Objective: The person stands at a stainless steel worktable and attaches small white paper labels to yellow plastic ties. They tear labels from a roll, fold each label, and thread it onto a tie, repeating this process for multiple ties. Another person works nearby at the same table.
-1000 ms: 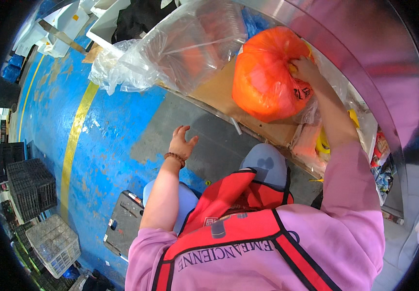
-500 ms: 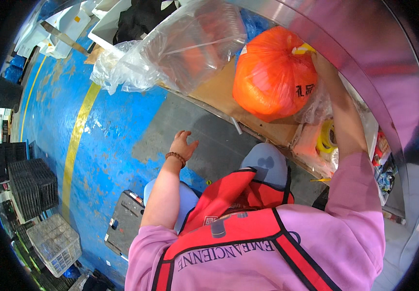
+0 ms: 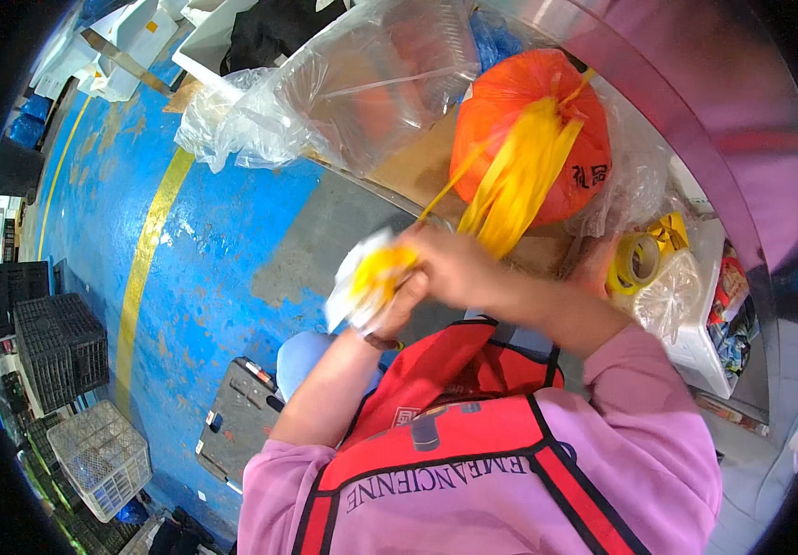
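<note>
Both hands meet in front of my lap. My left hand [image 3: 401,313] is closed round a white-and-yellow bundle [image 3: 355,282], which is blurred by motion. Right beside it, my right hand [image 3: 454,266] is closed, its fingers smeared; yellow strips [image 3: 521,176] run from it up across an orange plastic bag [image 3: 487,116]. The bag is rounded and full, with dark print on its side, and it rests on the brown cardboard surface [image 3: 405,166]. What exactly lies inside the fists is hidden.
Right of the bag, a white box [image 3: 709,356] holds a roll of yellow tape [image 3: 638,263] and a clear bag [image 3: 672,294]. Clear plastic wrap [image 3: 325,97] lies far left of the bag. A curved metal edge [image 3: 695,120] borders the right. A black case [image 3: 237,421] lies on the blue floor [image 3: 214,250].
My right hand has come down from the top of the orange bag to my left hand, drawing out yellow strips. My left hand, open and bare before, now holds a white-and-yellow bundle.
</note>
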`<state>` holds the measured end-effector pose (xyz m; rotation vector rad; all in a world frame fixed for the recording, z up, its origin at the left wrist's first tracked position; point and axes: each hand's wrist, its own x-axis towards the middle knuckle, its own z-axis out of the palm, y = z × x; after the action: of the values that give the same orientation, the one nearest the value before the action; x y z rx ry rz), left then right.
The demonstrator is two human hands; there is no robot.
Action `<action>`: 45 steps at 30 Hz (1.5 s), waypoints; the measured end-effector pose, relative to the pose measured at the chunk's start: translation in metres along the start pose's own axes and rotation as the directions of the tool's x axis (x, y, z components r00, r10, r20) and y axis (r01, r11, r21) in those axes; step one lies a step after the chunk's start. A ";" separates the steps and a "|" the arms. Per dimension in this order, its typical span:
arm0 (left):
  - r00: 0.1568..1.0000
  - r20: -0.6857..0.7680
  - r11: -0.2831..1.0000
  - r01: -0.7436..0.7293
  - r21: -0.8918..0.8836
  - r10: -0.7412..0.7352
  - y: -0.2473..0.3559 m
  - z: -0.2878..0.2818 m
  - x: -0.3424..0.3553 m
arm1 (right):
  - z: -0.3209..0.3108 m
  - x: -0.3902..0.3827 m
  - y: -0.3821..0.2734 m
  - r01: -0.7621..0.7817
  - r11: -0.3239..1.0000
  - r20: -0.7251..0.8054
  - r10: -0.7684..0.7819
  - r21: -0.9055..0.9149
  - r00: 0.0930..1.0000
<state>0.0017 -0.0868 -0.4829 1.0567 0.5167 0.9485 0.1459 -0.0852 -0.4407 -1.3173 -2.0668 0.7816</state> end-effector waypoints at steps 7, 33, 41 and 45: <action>0.858 -0.514 0.937 -0.175 -0.302 -0.006 0.055 -0.067 -0.014 | 0.028 -0.036 0.034 -0.325 0.916 -0.030 0.341 0.234 0.940; 0.909 -0.162 0.906 0.335 -0.261 -0.383 0.138 -0.056 -0.030 | -0.024 0.267 0.055 0.017 0.606 -0.245 -0.347 -0.795 0.905; 0.883 -0.062 0.793 0.385 -0.472 -0.466 0.232 0.007 -0.042 | -0.038 0.085 -0.115 -0.424 0.499 0.451 0.074 0.756 0.890; 0.882 -0.170 0.809 0.307 -0.501 -0.440 0.299 0.053 -0.059 | -0.102 -0.012 -0.198 -0.610 0.527 0.348 0.516 0.592 0.783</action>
<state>-0.1092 -0.1121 -0.1954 0.3612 0.6657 0.8065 0.1058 -0.1475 -0.2300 -1.4929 -1.1408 1.7619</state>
